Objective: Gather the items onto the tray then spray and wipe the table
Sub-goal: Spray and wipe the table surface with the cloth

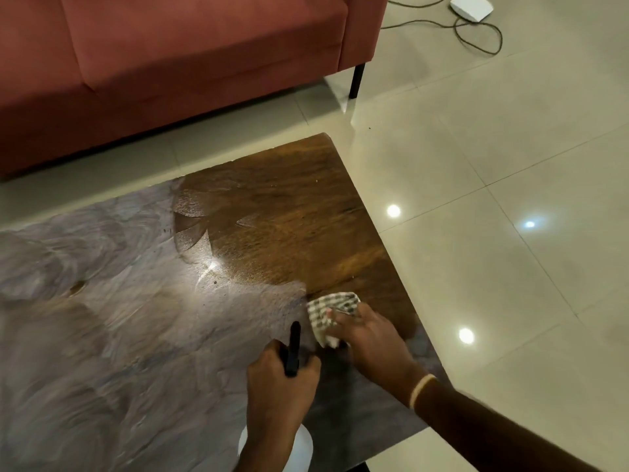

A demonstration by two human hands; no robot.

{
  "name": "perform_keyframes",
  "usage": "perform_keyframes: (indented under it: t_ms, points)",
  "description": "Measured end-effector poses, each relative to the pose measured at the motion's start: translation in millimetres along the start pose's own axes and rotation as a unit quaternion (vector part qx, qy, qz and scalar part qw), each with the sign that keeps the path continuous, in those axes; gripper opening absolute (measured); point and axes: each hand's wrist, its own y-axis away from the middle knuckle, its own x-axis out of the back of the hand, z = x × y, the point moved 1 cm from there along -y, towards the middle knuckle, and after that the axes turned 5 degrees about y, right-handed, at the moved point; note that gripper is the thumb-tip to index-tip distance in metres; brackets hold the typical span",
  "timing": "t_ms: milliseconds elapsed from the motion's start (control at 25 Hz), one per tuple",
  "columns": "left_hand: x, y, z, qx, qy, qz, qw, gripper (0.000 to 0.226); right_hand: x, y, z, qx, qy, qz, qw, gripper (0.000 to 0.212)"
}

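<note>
My left hand (277,393) grips a spray bottle by its black nozzle and trigger (293,349), held over the table's near part; the white bottle body (303,441) shows below the hand. My right hand (369,338) presses a checked cloth (326,311) onto the wooden table (289,216) near its right edge. Most of the tabletop carries a greyish wet film with wipe streaks; the far right corner shows bare brown wood. No tray or gathered items are in view.
A red sofa (170,63) stands beyond the table's far edge, with a black leg (357,80). Glossy tiled floor (493,199) lies to the right. A white device (471,6) with a trailing cable (483,35) sits on the floor at the top right.
</note>
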Motion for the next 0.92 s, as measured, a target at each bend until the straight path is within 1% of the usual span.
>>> perform_keyframes:
  t_ms: [40,80,160,200,280,320,400,440,520,560,640,680,720,760,840,880,920]
  points:
    - [4,0,-4,0.004,-0.004,-0.011,1.0,0.02,8,17,5,-0.016,-0.001,0.026,1.0,0.052]
    - [7,1,-10,0.01,-0.003,-0.022,1.0,0.02,13,19,18,-0.065,-0.009,0.042,0.997,0.053]
    - [14,3,-25,0.023,-0.004,-0.037,0.999,0.021,23,-13,44,-0.221,-0.019,0.067,0.973,0.048]
    - [16,5,-34,0.029,0.0,-0.045,0.999,0.023,24,-34,50,-0.27,-0.006,0.076,0.96,0.046]
    - [22,14,-49,0.044,0.017,-0.05,0.998,0.025,12,-52,26,-0.263,-0.013,0.093,0.96,0.044]
    - [27,20,-54,0.047,0.019,-0.049,0.997,0.026,-4,-39,12,-0.232,-0.013,0.076,0.97,0.043]
    - [35,31,-61,0.054,0.007,-0.047,0.997,0.027,-31,33,-21,-0.155,-0.015,0.003,0.988,0.038]
    - [41,38,-65,0.054,0.003,-0.053,0.997,0.028,-34,78,-33,-0.135,-0.036,0.008,0.99,0.036]
    - [47,49,-70,0.034,0.002,-0.063,0.997,0.029,-17,125,-26,-0.175,-0.078,0.076,0.979,0.035]
    - [47,53,-75,0.012,0.006,-0.063,0.998,0.03,-12,122,-6,-0.214,-0.067,0.093,0.97,0.037]
    - [43,58,-85,-0.047,0.005,-0.052,0.997,0.033,-2,88,26,-0.328,-0.011,0.123,0.937,0.046]
    - [40,60,-89,-0.073,0.01,-0.044,0.996,0.034,0,65,26,-0.369,-0.003,0.129,0.92,0.048]
    - [38,61,-92,-0.094,0.011,-0.039,0.995,0.034,-3,50,16,-0.378,0.008,0.131,0.917,0.047]
    - [35,63,-95,-0.101,0.007,-0.04,0.994,0.033,-13,46,3,-0.36,0.015,0.118,0.925,0.045]
    - [26,66,-97,-0.081,-0.004,-0.049,0.996,0.027,-31,75,-21,-0.262,0.021,0.078,0.962,0.038]
    - [22,67,-98,-0.059,-0.006,-0.059,0.997,0.026,-36,102,-25,-0.223,0.018,0.078,0.972,0.036]
    - [17,69,-97,-0.033,-0.002,-0.07,0.997,0.026,-36,127,-20,-0.213,0.019,0.089,0.973,0.036]
